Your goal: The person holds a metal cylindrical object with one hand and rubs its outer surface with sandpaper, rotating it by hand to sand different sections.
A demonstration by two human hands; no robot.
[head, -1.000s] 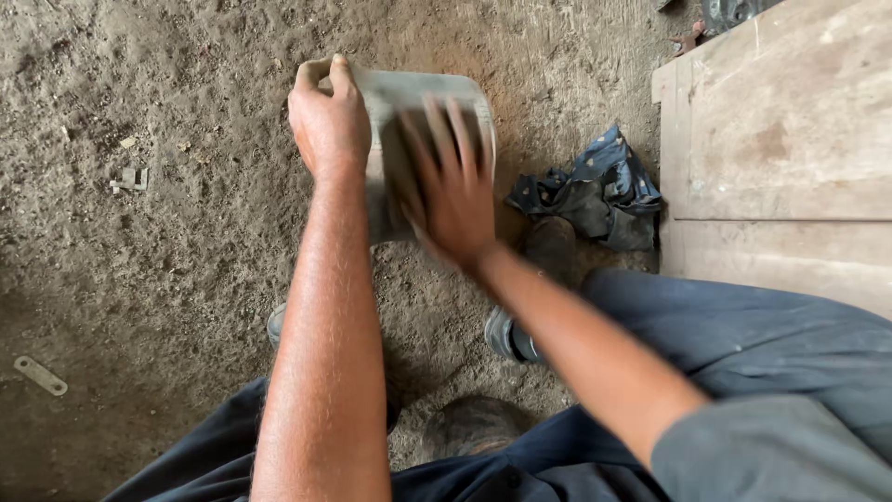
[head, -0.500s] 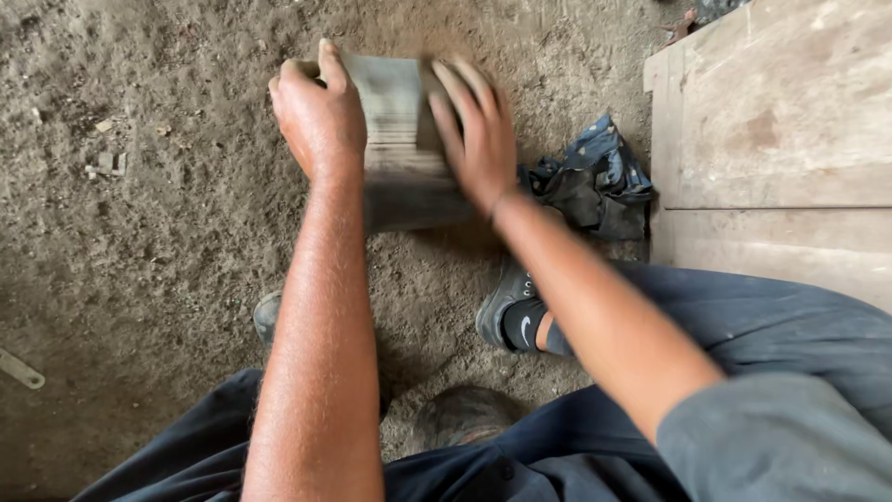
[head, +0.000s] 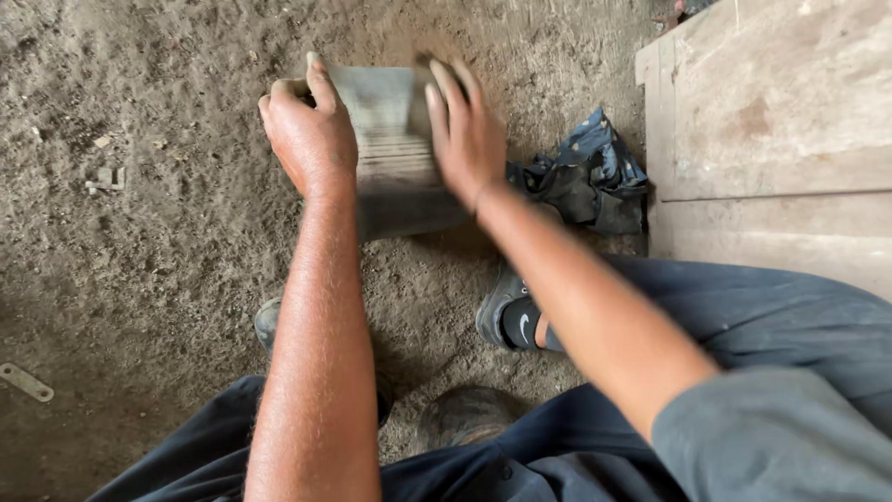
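The left hand (head: 311, 139) is gripping the grey block (head: 390, 149) by its left edge, fingers curled over the top, grip closed on it; the right hand (head: 465, 135) is lying flat and open against the block's right face, fingers spread, blurred; the block is standing on the dirt floor (head: 139, 232) between both hands, near a dark rag (head: 585, 181); since half a second ago, the right hand is sitting slightly higher on the block.
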